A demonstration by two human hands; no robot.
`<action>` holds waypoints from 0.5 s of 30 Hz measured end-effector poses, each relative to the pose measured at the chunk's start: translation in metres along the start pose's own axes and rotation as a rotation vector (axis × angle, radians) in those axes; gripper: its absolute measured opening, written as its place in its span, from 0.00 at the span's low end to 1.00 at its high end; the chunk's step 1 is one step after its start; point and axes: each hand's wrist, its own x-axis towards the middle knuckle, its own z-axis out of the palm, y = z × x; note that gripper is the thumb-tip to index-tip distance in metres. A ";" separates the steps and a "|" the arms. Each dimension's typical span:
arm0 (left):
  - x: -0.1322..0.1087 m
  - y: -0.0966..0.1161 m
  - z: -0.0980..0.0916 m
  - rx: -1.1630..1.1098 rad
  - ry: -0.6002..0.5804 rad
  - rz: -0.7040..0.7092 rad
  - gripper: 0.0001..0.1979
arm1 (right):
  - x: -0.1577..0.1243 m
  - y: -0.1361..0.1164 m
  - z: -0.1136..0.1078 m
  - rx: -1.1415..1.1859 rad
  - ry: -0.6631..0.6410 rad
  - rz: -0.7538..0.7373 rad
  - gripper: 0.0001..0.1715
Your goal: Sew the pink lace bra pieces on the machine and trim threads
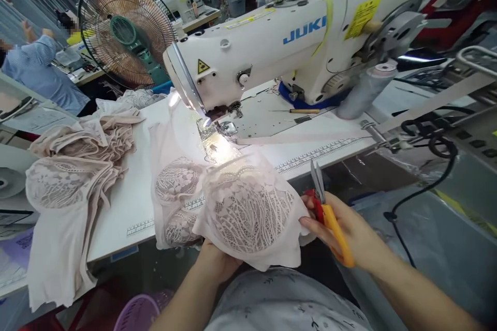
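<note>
A pale pink lace bra (252, 212) hangs over the front edge of the sewing table, below the lit needle area of a white sewing machine (264, 46). My left hand (221, 264) is under its lower edge, fingers mostly hidden by the fabric and closed on it. At the bra's right side my right hand (341, 227) holds scissors (334, 232) with an orange and red handle, blades pointing up and slightly apart. Its fingertips also pinch the fabric edge. A light strip (303, 137) runs from the needle area to the right.
More bras (62, 186) are piled at the table's left. An awl (305, 111) and a thread cone (367, 90) lie by the machine. A large fan (126, 31) stands behind; a person in blue (44, 72) is at the far left. A purple basket (137, 313) sits below.
</note>
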 end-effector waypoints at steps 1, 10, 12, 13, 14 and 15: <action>-0.001 0.000 -0.002 0.006 -0.020 0.021 0.15 | 0.002 0.004 0.001 0.039 -0.004 0.010 0.23; -0.003 -0.005 -0.015 -0.166 -0.221 -0.126 0.21 | 0.010 0.024 0.010 0.028 -0.338 -0.005 0.22; -0.003 -0.012 -0.020 -0.150 -0.177 -0.119 0.21 | 0.013 0.029 0.014 -0.045 -0.302 0.006 0.22; -0.004 -0.015 -0.024 -0.102 -0.151 -0.098 0.23 | 0.014 0.033 0.014 -0.075 -0.272 0.001 0.20; -0.006 -0.019 -0.031 0.005 -0.141 -0.066 0.25 | 0.015 0.038 0.014 -0.102 -0.244 -0.010 0.19; -0.007 -0.022 -0.039 0.155 -0.142 -0.031 0.28 | 0.016 0.043 0.013 -0.119 -0.240 -0.022 0.17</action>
